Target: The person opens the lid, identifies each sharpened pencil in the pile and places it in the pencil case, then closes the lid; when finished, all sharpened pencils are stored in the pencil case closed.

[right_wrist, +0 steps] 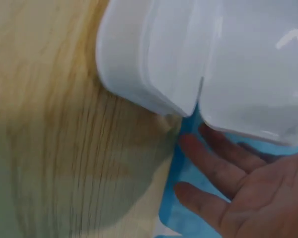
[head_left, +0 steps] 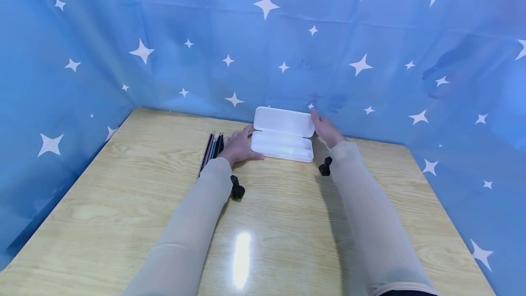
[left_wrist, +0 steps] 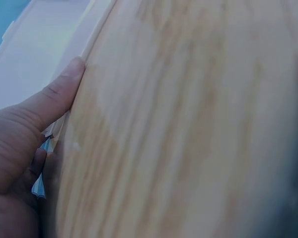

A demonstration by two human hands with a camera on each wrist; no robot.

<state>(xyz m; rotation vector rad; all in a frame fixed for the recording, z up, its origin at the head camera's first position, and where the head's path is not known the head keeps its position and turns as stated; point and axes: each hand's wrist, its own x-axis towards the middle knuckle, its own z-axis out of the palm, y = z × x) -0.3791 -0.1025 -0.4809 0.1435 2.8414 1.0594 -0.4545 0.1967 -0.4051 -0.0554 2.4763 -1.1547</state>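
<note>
A white plastic pencil case lies with its lid raised at the back of the table. My left hand spans the case's left end. In the left wrist view, that hand's thumb lies along the case's front edge, while its other fingers are partly hidden. By the lid's right edge is my right hand, its fingers spread and loosely bent. The right wrist view shows the right hand close beside the lid, gripping nothing. The contents of the case are too faint to tell.
Several pens and pencils lie side by side just left of the left hand. A blue curtain with white stars hangs behind the wooden table. A small black device sits at the left wrist, another at the right.
</note>
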